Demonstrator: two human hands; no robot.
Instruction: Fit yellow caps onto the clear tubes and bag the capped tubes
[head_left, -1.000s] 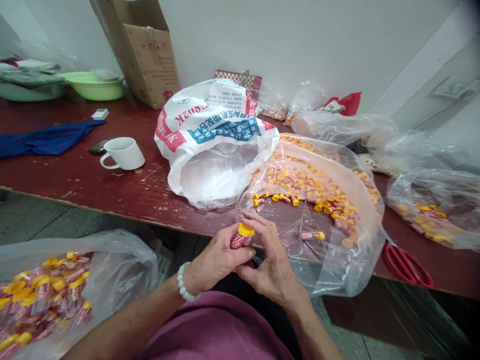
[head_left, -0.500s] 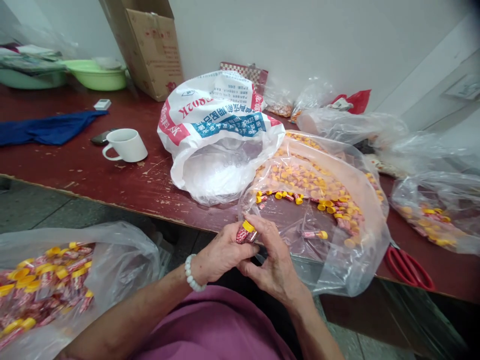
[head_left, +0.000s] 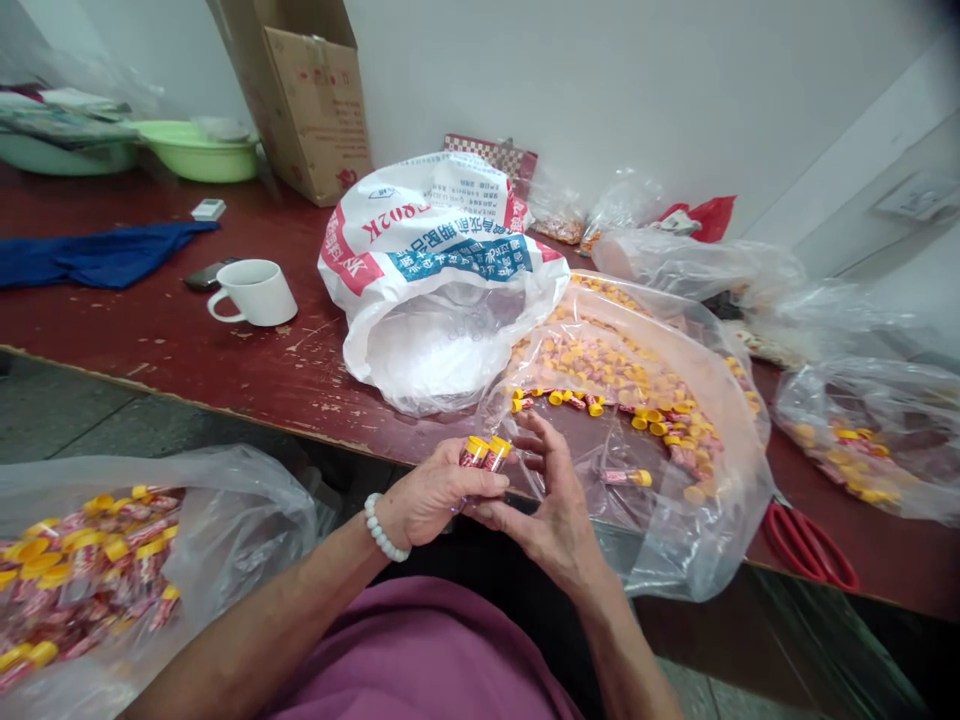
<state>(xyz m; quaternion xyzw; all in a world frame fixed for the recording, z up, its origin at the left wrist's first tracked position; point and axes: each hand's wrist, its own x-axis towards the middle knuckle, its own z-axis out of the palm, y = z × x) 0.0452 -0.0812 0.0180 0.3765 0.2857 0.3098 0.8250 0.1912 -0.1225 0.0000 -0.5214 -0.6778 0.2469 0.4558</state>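
Note:
Two small clear tubes (head_left: 492, 458) with yellow caps and red-and-white contents are side by side in my left hand (head_left: 442, 492), caps up. My left thumb presses across them and their lower ends are hidden. Close on the right, my right hand (head_left: 559, 505) has its fingers apart and curved, with nothing visible between them. Its thumb reaches to the underside of my left hand. Beyond it, an open clear plastic bag (head_left: 675, 560) holds many similar yellow-capped tubes. A single tube (head_left: 626, 478) lies apart at the bag's near side.
Lower left, another plastic bag (head_left: 247, 500) holds more capped tubes. A white printed sack (head_left: 442, 235) stands on the red table (head_left: 300, 390), near a white mug (head_left: 259, 293). Red-handled scissors (head_left: 810, 545) lie at the right edge. Behind are a cardboard box (head_left: 319, 115) and a green basin (head_left: 202, 160).
Two tubes now show side by side in my left hand, where one cap showed before. My right fingers have come off the tubes and spread. The view has shifted slightly.

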